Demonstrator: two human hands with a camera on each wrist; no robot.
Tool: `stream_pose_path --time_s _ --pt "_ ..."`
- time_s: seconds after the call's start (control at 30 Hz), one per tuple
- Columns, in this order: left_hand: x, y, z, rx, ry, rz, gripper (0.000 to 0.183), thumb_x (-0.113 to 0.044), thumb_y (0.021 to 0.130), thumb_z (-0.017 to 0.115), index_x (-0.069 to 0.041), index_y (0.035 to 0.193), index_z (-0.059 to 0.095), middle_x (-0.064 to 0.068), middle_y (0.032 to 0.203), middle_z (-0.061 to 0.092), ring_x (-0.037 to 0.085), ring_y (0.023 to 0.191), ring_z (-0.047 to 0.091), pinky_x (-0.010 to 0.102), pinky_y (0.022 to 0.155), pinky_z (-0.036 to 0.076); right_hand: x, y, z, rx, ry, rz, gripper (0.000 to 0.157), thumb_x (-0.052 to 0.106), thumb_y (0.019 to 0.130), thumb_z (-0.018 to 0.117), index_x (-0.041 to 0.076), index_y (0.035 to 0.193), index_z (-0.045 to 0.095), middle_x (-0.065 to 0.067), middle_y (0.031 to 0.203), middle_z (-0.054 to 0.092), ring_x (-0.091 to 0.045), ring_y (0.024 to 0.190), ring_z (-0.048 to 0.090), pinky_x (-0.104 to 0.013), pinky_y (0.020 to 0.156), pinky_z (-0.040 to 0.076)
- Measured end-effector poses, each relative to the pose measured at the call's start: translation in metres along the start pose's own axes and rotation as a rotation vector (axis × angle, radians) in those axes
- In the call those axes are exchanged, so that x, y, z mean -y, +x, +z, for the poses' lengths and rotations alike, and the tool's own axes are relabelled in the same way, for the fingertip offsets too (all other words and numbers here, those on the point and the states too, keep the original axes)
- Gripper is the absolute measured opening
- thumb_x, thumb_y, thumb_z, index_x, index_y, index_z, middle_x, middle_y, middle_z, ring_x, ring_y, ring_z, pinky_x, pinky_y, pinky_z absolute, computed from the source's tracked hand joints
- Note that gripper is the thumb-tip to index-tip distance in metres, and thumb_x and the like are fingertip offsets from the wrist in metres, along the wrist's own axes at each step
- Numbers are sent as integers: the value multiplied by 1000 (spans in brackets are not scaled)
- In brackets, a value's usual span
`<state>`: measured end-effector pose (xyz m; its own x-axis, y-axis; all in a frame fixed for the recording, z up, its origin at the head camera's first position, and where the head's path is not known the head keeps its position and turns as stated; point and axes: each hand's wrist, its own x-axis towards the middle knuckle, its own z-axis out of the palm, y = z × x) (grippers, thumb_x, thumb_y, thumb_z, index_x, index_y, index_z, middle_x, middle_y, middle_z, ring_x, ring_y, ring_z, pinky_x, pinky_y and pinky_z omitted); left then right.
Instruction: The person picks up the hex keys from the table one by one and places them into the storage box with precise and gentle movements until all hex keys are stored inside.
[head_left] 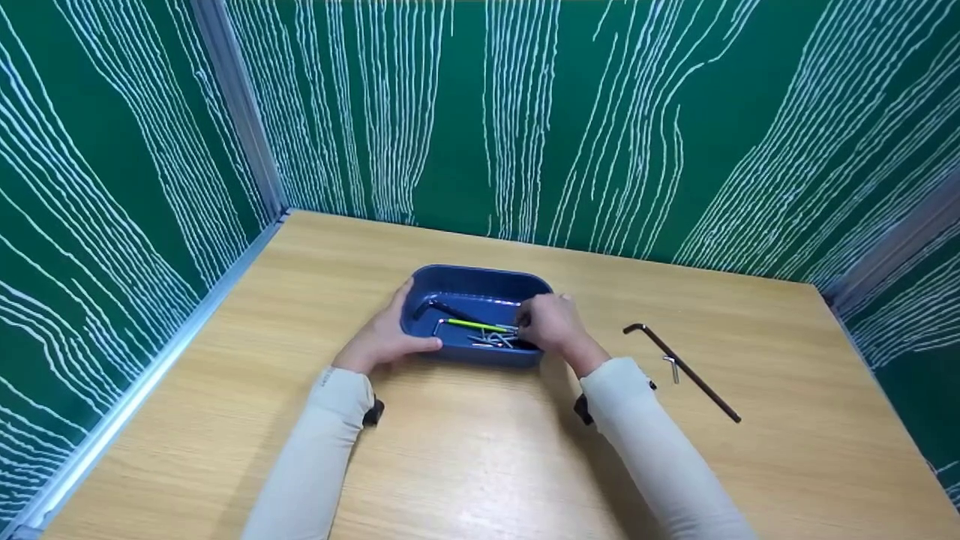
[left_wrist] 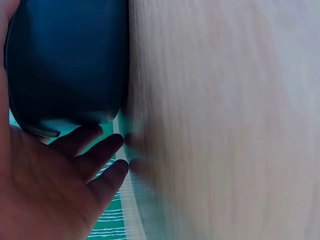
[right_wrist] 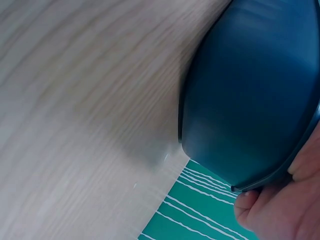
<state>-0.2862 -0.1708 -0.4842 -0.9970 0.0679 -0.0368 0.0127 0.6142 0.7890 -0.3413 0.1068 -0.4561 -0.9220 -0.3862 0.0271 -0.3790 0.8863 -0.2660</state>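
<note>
A dark blue plastic box [head_left: 480, 358] stands on the table. My left hand [head_left: 386, 334] holds its left end, thumb on the front rim; in the left wrist view the other fingers [left_wrist: 102, 172] spread beside the box's wall. My right hand [head_left: 555, 322] reaches over the right rim with bent fingers, and its fingertips are hidden inside, so whether they pinch anything is unclear. Within the box lie a hex key with a yellow-green sleeve [head_left: 474, 325], a large black hex key [head_left: 450, 309] and several small silver hex keys [head_left: 491, 340].
Right of the box, a long dark brown hex key [head_left: 686, 374] lies slantwise on the wooden table [head_left: 465, 465]. Close beside it is a small silver hex key [head_left: 674, 370]. Green panels [head_left: 461, 135] with wavy white lines stand behind and at both sides.
</note>
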Motion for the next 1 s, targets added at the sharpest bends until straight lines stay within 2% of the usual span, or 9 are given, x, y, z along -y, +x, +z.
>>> stream_pose_path --time_s 0.1,0.23,0.47,0.67,0.8,1.0 --pt "1 0 0 -1 -1 -4 116 -64 47 72 -44 136 0 -7 144 20 21 125 29 51 101 26 0 0 1 49 73 28 9 22 75 66 20 84 69 6 82 64 -15 76 54 -33 80 40" --pt "2 1 1 5 5 -2 115 -63 49 72 -45 136 -1 -8 144 19 21 125 28 51 101 26 0 0 1 111 162 77 9 18 75 65 20 83 68 5 83 63 -16 75 55 -30 69 50" --pt "1 0 1 -8 8 -4 114 -59 51 74 -43 137 0 -7 144 19 22 127 27 52 101 26 2 1 2 123 159 112 9 18 75 66 23 82 67 5 80 61 -17 75 54 -27 65 48" --pt "-1 -2 0 10 2 -5 113 -56 53 74 -42 137 1 -5 144 21 22 126 28 50 102 25 1 2 4 99 110 74 8 17 75 63 22 81 64 4 78 59 -18 74 53 -27 61 44" --pt "-1 -2 -1 22 2 -5 112 -57 53 73 -43 137 0 -4 144 20 23 126 28 51 102 24 2 3 5 98 106 87 9 17 76 62 23 83 63 4 79 58 -18 73 53 -27 58 43" --pt "0 0 1 11 -10 -8 112 -57 52 74 -44 136 1 -5 143 22 22 124 30 51 101 26 3 1 5 96 86 96 12 16 76 62 22 87 63 4 81 58 -18 75 53 -29 63 45"
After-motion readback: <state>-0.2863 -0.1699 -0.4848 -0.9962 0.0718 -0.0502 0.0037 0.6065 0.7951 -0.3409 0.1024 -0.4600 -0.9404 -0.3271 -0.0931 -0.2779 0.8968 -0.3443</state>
